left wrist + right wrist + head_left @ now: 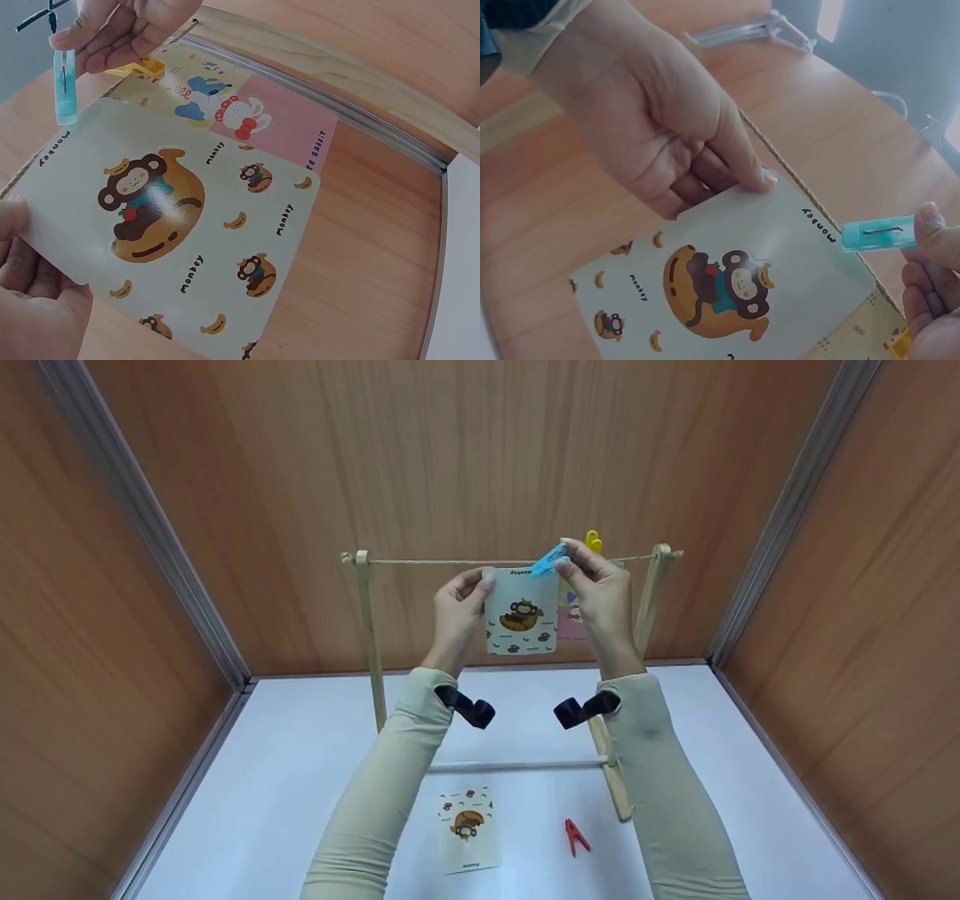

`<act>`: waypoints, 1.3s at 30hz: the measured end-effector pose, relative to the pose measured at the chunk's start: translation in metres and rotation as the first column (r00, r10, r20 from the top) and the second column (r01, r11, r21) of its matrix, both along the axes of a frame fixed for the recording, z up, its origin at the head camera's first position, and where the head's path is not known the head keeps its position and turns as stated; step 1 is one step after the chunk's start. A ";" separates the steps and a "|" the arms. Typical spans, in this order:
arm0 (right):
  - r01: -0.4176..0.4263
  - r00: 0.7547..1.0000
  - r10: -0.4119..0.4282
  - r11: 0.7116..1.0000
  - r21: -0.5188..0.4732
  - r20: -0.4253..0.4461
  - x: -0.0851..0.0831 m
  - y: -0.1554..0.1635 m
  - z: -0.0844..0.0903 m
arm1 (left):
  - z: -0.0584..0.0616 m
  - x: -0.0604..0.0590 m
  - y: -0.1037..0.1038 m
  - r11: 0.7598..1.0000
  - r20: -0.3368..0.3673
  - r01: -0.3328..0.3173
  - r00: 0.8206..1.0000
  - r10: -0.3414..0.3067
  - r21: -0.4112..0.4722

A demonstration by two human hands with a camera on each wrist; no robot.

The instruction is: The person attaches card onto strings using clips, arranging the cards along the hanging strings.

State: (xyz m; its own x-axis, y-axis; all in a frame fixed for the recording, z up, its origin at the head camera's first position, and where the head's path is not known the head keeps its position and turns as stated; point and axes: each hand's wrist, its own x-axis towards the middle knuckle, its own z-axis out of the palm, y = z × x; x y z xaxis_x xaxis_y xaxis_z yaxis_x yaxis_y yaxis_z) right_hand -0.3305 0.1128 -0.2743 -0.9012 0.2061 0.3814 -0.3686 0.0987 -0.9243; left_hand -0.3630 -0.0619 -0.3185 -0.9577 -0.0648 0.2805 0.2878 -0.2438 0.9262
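Two hands work at a thin string [450, 561] on a wooden rack [369, 637]. Left hand [457, 611] pinches the glossy monkey card [522, 615]; right hand [600, 592] grasps a translucent blue plastic clothespin [550, 559] at its top edge.

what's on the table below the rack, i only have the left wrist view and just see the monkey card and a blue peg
Observer: A second monkey card lies flat on the white table, near the person.
Operator: any spare pegs down there
Observer: One red peg lies to the right of that card.
Operator: which hand has the blue peg
Observer: The right hand pinches the blue peg at the string; the left hand holds the hanging card's other top corner.
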 end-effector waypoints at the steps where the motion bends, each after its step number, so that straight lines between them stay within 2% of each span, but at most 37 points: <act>1: 0.003 1.000 -0.003 1.000 0.000 -0.004 0.000 -0.001 0.001 | 0.000 0.000 0.000 1.000 -0.004 -0.005 1.000 0.005 -0.009; 6: 0.020 0.999 -0.019 1.000 0.021 -0.038 -0.002 -0.003 0.003 | 0.002 -0.001 0.000 0.999 -0.024 -0.024 0.999 0.023 -0.047; 13: 0.041 0.998 -0.040 0.999 0.025 -0.053 -0.003 -0.007 0.005 | 0.002 -0.002 0.000 0.997 -0.011 -0.031 0.999 0.030 -0.072; 20: 0.058 0.996 -0.056 0.998 0.027 -0.075 -0.004 -0.010 0.006 | 0.002 -0.001 0.003 1.000 -0.014 0.006 1.000 -0.005 0.013; 27: 0.056 0.993 -0.052 0.998 0.035 -0.107 -0.003 -0.011 0.010 | 0.004 0.001 0.003 1.000 -0.019 -0.016 1.000 0.016 -0.019; 34: 0.054 0.981 -0.044 0.997 0.049 -0.189 -0.004 -0.012 0.012 | 0.006 0.001 0.005 0.999 -0.036 -0.036 0.999 0.035 -0.029; 39: 0.051 0.981 -0.041 0.997 0.051 -0.190 -0.003 -0.011 0.012 | 0.007 0.000 0.005 1.000 -0.032 -0.029 0.999 0.029 -0.012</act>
State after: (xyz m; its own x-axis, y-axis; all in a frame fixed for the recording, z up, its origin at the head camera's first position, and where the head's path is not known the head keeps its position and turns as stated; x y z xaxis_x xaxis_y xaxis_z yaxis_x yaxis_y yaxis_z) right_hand -0.3337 0.1014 -0.2622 -0.8017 0.2194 0.5560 -0.5301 0.1688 -0.8310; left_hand -0.3626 -0.0566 -0.3117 -0.9459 -0.0887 0.3121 0.3242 -0.2234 0.9192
